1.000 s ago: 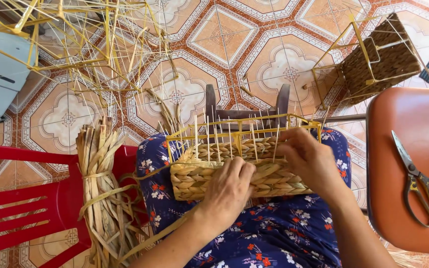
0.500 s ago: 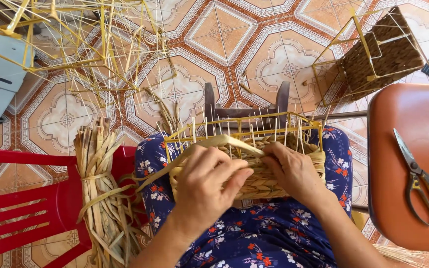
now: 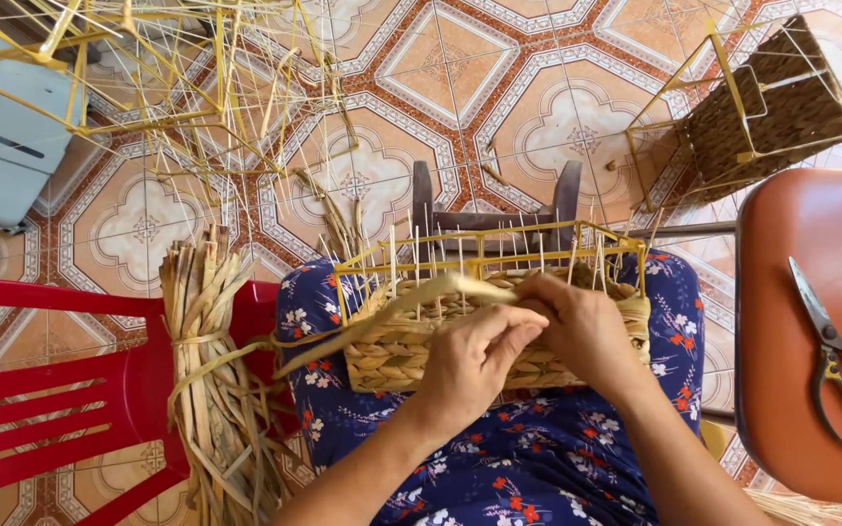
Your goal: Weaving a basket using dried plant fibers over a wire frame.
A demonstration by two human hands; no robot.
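A half-woven straw basket (image 3: pixel 392 356) on a yellow wire frame (image 3: pixel 479 248) rests on my lap, over a blue flowered cloth. My left hand (image 3: pixel 475 360) lies on the basket's near wall and pinches a flat straw strand (image 3: pixel 382 312) that runs down to the left. My right hand (image 3: pixel 582 326) grips the same strand at the basket's rim, fingers closed around it. Thin upright stakes stick up from the rim.
A bundle of dried straw strips (image 3: pixel 211 380) leans on a red plastic chair (image 3: pixel 41 409) at my left. Scissors (image 3: pixel 835 356) lie on an orange stool (image 3: pixel 811 234) at my right. A finished woven basket (image 3: pixel 772 107), bare wire frames (image 3: pixel 177 88) and a grey box (image 3: pixel 2 146) stand on the tiled floor.
Both hands rose from the basket's lower wall to its rim. The left hand slid right toward the right hand, pulling the straw strand across the stakes.
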